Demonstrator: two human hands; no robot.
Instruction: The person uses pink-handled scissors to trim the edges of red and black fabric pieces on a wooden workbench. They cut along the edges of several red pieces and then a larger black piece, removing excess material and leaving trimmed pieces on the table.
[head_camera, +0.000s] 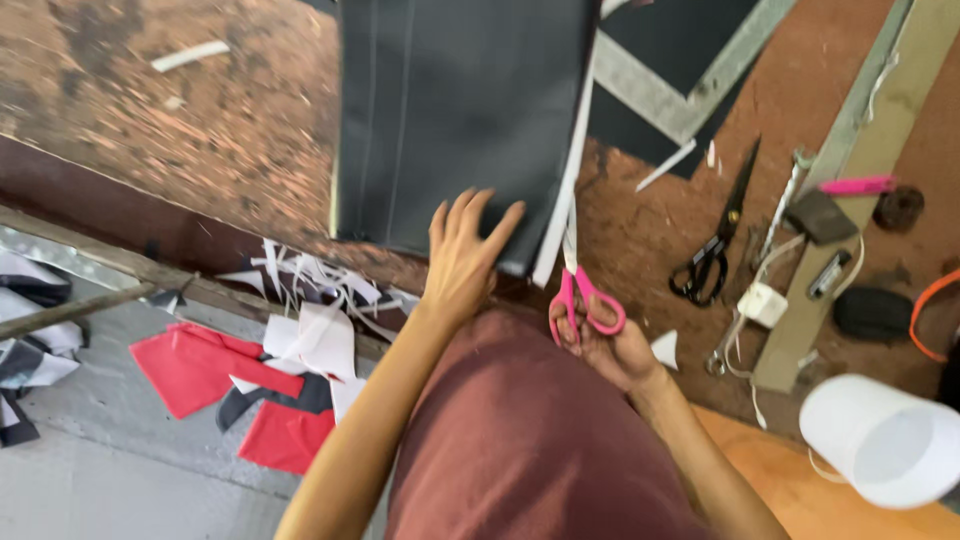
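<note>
Item: worn brown particle-board worktable (200, 110), dusty, its near edge at my waist.

Item: large dark grey synthetic-leather sheet (450, 110), lying flat on the table, its near end at that table edge, a white backing strip (566, 180) showing along its right side.

Item: my left hand (462, 262), fingers spread wide, palm pressing the sheet's near end flat.

Item: my right hand (612, 348), fingers curled through the loops of pink-handled scissors (582, 290), blades pointing up along the white strip.

Judgement: a clean cut would want my palm holding the sheet taut close beside the blades, in long steady strokes.

Item: black-handled shears (712, 250), idle to the right.

Item: red and white offcuts (260, 370) on the grey floor.
</note>
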